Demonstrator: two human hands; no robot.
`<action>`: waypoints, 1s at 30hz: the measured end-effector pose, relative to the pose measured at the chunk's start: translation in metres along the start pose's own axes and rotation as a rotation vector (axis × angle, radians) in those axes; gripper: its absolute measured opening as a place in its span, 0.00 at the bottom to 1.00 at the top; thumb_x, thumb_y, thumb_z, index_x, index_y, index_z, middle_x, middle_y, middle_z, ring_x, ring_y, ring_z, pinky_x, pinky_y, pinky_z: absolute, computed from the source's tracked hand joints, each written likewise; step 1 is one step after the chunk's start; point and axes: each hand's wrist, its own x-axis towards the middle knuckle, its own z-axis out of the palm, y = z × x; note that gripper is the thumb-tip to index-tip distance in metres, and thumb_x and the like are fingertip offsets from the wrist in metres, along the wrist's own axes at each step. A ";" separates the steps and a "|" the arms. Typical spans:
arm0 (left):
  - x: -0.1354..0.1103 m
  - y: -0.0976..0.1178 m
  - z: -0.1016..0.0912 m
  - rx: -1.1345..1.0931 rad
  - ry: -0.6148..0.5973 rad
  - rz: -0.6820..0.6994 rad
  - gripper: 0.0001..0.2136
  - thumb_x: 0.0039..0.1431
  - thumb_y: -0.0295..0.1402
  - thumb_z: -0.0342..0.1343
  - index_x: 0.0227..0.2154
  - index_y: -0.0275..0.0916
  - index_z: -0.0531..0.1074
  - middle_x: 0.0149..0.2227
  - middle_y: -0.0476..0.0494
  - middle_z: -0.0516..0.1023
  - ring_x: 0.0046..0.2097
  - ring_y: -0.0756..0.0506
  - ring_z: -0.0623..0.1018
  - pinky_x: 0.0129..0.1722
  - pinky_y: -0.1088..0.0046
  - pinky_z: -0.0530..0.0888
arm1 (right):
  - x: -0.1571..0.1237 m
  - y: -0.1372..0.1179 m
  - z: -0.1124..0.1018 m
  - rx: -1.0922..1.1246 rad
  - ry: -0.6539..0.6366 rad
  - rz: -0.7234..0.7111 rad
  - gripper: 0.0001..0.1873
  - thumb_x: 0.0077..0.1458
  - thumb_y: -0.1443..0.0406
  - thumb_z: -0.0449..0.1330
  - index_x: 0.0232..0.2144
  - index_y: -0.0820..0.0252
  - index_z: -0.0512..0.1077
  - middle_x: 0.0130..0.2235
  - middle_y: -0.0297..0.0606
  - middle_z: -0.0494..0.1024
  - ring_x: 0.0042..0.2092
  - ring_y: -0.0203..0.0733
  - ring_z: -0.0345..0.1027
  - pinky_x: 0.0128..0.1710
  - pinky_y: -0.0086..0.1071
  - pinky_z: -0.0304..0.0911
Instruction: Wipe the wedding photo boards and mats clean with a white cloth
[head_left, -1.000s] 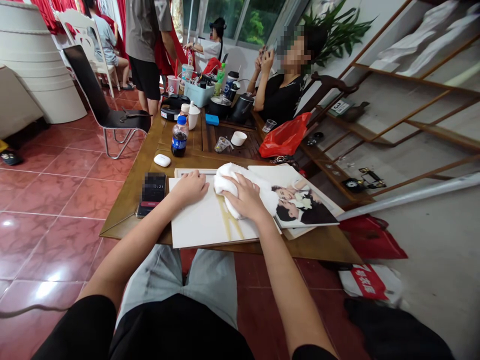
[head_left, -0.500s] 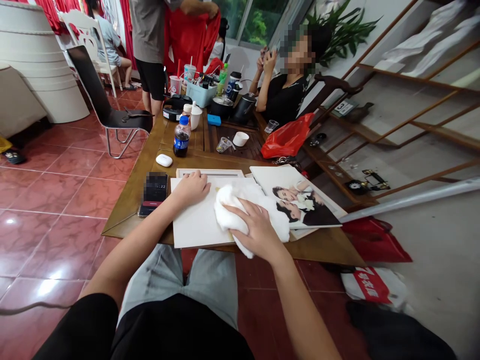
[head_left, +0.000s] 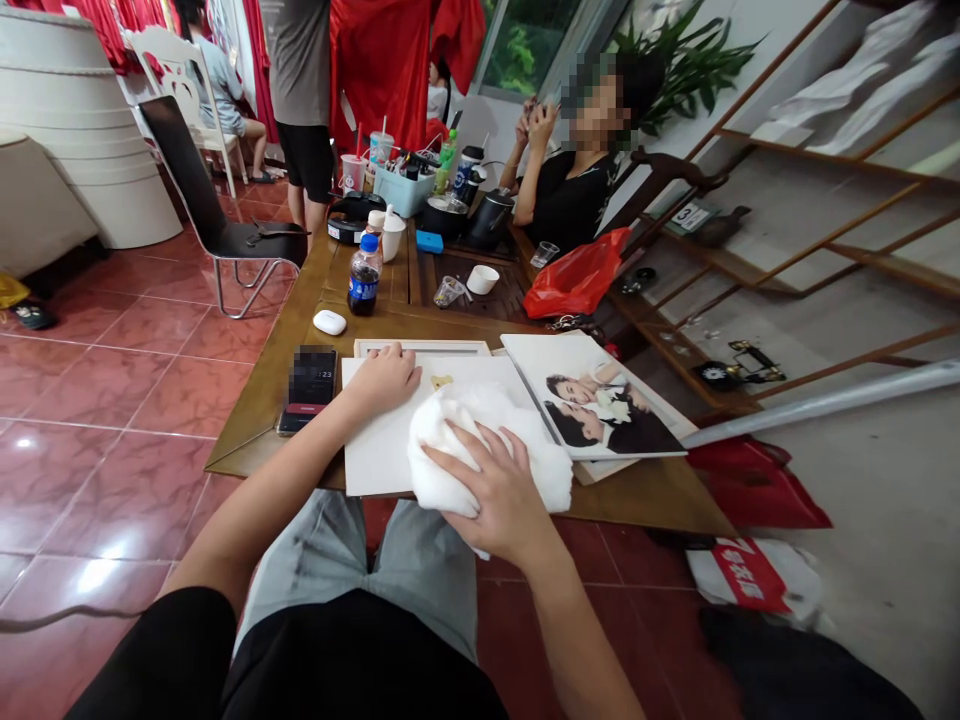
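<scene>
A white board (head_left: pixel 379 445) lies flat at the near edge of the wooden table (head_left: pixel 255 400), a small yellowish mark near its top. My right hand (head_left: pixel 499 495) presses a bunched white cloth (head_left: pixel 480 420) against the board's near right corner, fingers curled over it. My left hand (head_left: pixel 386 378) rests on the board's upper edge with its fingers curled, nothing in it. To the right of the cloth lies a large printed portrait photo (head_left: pixel 600 400) of a couple.
A phone (head_left: pixel 309 385) and a white earbud case (head_left: pixel 329 322) lie left of the board. Further back stand a cola bottle (head_left: pixel 364 275), cups, a kettle and a red plastic bag (head_left: pixel 574 280). A seated person is across the table, others stand behind. A black chair (head_left: pixel 217 210) is left.
My right hand has dragged the cloth down the board toward me, from its upper middle to the near right corner. The yellow streaks seen earlier are now covered or gone. My left hand has stayed put.
</scene>
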 end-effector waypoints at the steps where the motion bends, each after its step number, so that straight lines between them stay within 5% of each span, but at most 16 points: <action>1: 0.000 0.000 0.000 0.003 0.003 0.002 0.19 0.74 0.37 0.39 0.53 0.31 0.71 0.54 0.27 0.74 0.56 0.33 0.75 0.56 0.55 0.69 | 0.003 -0.006 -0.001 0.009 -0.020 -0.011 0.35 0.55 0.55 0.62 0.66 0.40 0.68 0.70 0.41 0.64 0.65 0.67 0.57 0.65 0.65 0.45; 9: 0.008 -0.002 0.001 0.061 -0.041 -0.021 0.19 0.75 0.38 0.41 0.55 0.30 0.70 0.53 0.28 0.74 0.56 0.34 0.76 0.56 0.56 0.69 | 0.029 -0.054 0.008 0.139 -0.127 -0.191 0.41 0.57 0.43 0.60 0.70 0.40 0.60 0.74 0.42 0.55 0.70 0.72 0.48 0.66 0.71 0.37; 13: 0.009 -0.004 0.001 0.056 -0.045 -0.010 0.19 0.75 0.38 0.41 0.55 0.31 0.70 0.54 0.29 0.74 0.56 0.34 0.76 0.57 0.56 0.68 | 0.031 -0.059 0.010 0.153 -0.127 -0.189 0.42 0.57 0.41 0.60 0.70 0.40 0.59 0.75 0.42 0.54 0.70 0.72 0.49 0.66 0.70 0.38; 22: 0.005 -0.005 0.002 0.002 0.004 0.023 0.19 0.75 0.37 0.40 0.52 0.32 0.72 0.52 0.29 0.75 0.55 0.34 0.76 0.57 0.55 0.69 | -0.004 -0.008 -0.002 0.003 0.011 -0.002 0.35 0.58 0.48 0.62 0.66 0.42 0.67 0.69 0.42 0.65 0.65 0.65 0.59 0.65 0.63 0.47; 30: 0.004 -0.002 -0.002 -0.019 -0.026 0.009 0.19 0.74 0.38 0.40 0.52 0.31 0.72 0.54 0.28 0.75 0.56 0.33 0.76 0.58 0.54 0.68 | -0.041 0.053 0.008 -0.139 0.165 0.127 0.26 0.63 0.55 0.56 0.63 0.48 0.70 0.64 0.45 0.70 0.61 0.58 0.65 0.60 0.55 0.57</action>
